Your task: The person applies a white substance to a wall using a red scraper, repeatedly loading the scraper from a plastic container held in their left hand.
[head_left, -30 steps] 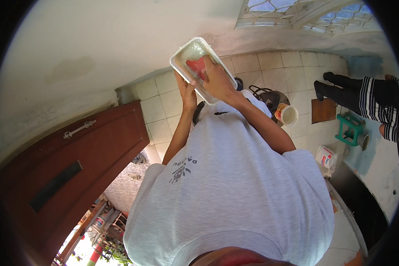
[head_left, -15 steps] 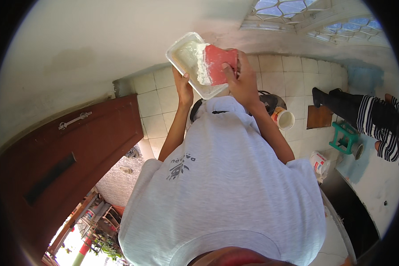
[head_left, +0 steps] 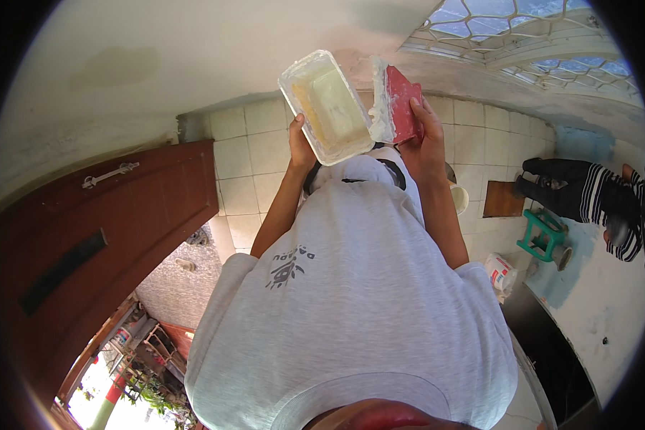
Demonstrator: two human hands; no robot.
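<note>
In my left hand (head_left: 302,148) is a rectangular white plastic tub (head_left: 290,84), gripped by its near left side and tilted so its inside shows. A thin smear of pale putty coats its bottom and walls. My right hand (head_left: 429,145) is closed around a red putty spreader (head_left: 405,102), just right of the tub. Thick whitish putty (head_left: 381,107) is heaped along the spreader's left edge. Spreader and tub are close together, with a narrow gap between them at the top; near the tub's right corner I cannot tell if they touch.
A wall (head_left: 193,57) rises ahead, with a grilled window (head_left: 494,25) at upper right. A brown door (head_left: 115,215) stands at left. On the tiled floor at right are a bucket (head_left: 459,199), a brown board (head_left: 502,199), a green stool (head_left: 541,235) and a white bag (head_left: 500,276). Another person (head_left: 595,193) is at far right.
The spreader has moved right, out from over the tub, and turned more edge-on. The tub's inside is now uncovered. My left hand still holds the tub, which has shifted slightly right.
</note>
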